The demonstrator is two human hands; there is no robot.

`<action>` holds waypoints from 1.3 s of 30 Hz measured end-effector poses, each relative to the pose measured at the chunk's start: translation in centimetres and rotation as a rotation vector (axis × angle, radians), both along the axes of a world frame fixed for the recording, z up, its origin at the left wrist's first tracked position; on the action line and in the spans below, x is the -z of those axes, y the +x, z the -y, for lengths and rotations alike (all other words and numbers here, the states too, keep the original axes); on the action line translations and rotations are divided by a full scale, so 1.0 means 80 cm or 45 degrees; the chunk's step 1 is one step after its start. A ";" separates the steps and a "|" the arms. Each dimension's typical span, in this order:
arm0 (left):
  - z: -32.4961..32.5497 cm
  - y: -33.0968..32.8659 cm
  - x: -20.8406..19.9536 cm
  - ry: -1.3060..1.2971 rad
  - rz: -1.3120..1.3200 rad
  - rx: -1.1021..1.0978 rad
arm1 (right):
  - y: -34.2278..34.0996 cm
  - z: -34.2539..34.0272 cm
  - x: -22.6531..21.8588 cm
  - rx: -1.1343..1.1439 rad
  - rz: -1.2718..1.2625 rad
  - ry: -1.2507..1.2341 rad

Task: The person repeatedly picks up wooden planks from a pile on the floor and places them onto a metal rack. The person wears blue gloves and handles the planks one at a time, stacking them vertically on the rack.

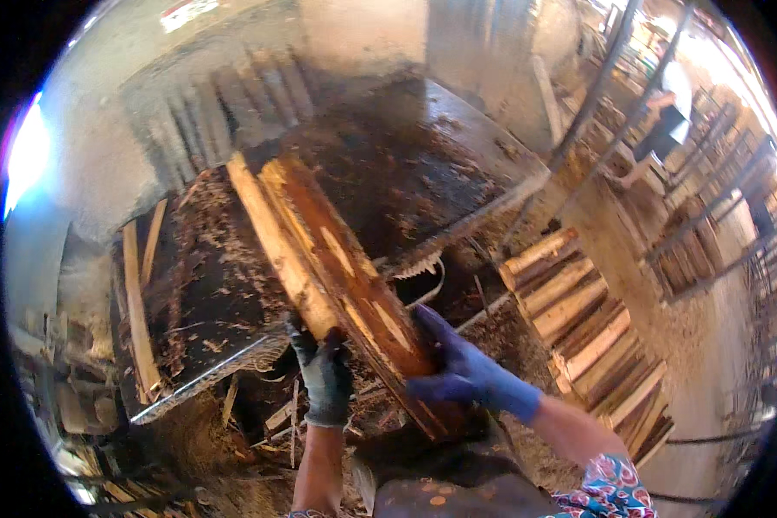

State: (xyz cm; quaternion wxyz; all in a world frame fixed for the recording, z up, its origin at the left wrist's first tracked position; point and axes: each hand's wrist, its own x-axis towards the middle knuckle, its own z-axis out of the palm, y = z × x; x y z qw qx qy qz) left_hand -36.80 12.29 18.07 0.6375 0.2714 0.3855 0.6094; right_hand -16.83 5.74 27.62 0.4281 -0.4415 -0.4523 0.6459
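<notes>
A brown slab of wood (354, 259) with pale streaks slants across the dark metal worktable, its near end close to my body. Beside its left edge lies a narrower pale yellow wooden strip (281, 246). My left hand (322, 375), in a dark grey-green glove, is closed on the near end of the strip, thumb and fingers up against it. Wearing a blue-purple glove, my right hand (462, 367) grips the right edge of the slab near its close end. Part of its fingers is hidden.
Bark scraps litter the worktable (388, 164). Thin wood offcuts (138, 302) lie at its left. A jagged-edged part (419, 269) shows in the table's gap. Split wood pieces (583, 315) are stacked on the right. Farther back, a person (665, 112) bends near metal bars (600, 78).
</notes>
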 end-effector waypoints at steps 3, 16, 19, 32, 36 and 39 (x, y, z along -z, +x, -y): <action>0.003 0.022 -0.014 0.004 -0.153 -0.061 | -0.010 -0.041 0.031 0.033 0.710 0.342; 0.173 0.229 -0.022 0.018 -0.513 0.514 | 0.198 0.170 0.133 0.335 -0.779 0.112; 0.223 0.319 -0.001 0.190 -0.658 0.902 | 0.277 0.278 0.157 0.664 -0.540 0.173; 0.486 0.741 0.113 0.217 -0.200 2.218 | 0.533 0.666 0.242 2.236 0.105 -0.083; 0.488 0.733 0.144 0.056 -0.206 2.218 | 0.610 0.752 0.331 2.172 1.294 -1.084; 0.457 0.700 0.163 0.048 -0.323 2.252 | 0.638 0.776 0.402 2.043 1.680 -1.691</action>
